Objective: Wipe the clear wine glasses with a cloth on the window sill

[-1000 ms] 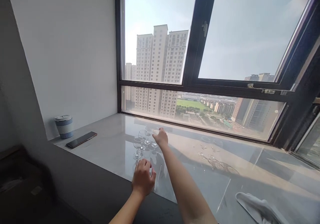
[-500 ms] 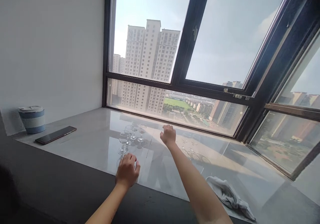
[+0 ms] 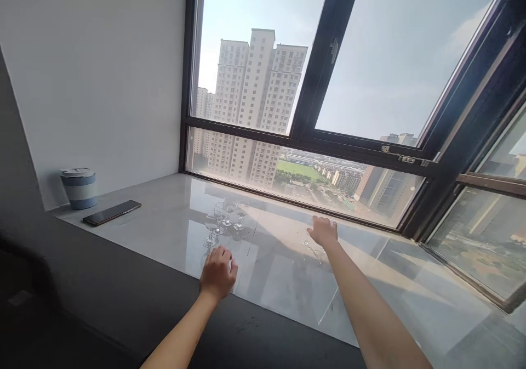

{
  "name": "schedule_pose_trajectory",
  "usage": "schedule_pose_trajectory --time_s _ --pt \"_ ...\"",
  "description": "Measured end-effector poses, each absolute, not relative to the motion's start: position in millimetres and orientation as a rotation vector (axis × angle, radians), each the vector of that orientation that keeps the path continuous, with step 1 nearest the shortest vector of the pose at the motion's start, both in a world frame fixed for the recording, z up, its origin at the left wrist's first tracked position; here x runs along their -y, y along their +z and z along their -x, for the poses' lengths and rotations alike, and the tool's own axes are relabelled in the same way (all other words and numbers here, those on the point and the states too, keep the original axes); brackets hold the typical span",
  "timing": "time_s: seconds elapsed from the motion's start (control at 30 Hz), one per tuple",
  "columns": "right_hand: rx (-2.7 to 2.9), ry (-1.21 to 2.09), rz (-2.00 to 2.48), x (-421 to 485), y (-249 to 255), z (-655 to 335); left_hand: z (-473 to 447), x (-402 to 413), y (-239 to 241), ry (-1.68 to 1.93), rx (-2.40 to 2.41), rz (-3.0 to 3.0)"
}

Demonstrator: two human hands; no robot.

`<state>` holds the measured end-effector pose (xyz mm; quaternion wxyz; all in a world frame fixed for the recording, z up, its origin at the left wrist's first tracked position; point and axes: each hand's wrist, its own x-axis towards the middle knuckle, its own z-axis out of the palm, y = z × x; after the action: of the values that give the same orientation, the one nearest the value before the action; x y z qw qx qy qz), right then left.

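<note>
Several small clear stemmed glasses (image 3: 227, 215) stand in a cluster on the pale marble window sill (image 3: 164, 226). My left hand (image 3: 217, 273) rests near the sill's front edge, just in front of the cluster. Its fingers are curled down over something I cannot make out. My right hand (image 3: 324, 232) is stretched out to the right with the fingers spread, hovering at a second small group of clear glasses (image 3: 306, 242). They are faint against the shiny stone. Nothing shows in the right hand.
A blue-and-white striped lidded cup (image 3: 79, 188) and a dark phone (image 3: 112, 213) lie at the sill's left end by the white wall. The black window frame (image 3: 312, 144) runs along the back. A dark ledge (image 3: 156, 308) borders the sill in front.
My right hand has swung from the left cluster of glasses across to the group on the right. The left hand has stayed at the front edge. The white cloth has dropped out of view.
</note>
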<state>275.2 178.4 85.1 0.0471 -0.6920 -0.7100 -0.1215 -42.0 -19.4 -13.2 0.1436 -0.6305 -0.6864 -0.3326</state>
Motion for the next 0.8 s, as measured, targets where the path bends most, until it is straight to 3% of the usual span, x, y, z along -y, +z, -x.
schedule_pose_trajectory --time_s 0.33,0.57,0.8 --pt "1.976 -0.254 1.965 -176.7 80.1 -243.2 42.0 19.9 -13.9 -0.966 1.972 1.811" --pt "1.881 0.017 1.483 -156.7 84.3 -150.5 41.3 20.1 -13.3 -0.963 1.976 1.808" --pt "1.917 0.242 1.278 -134.3 72.4 -58.8 41.3 18.0 -16.4 -0.97 1.959 1.782"
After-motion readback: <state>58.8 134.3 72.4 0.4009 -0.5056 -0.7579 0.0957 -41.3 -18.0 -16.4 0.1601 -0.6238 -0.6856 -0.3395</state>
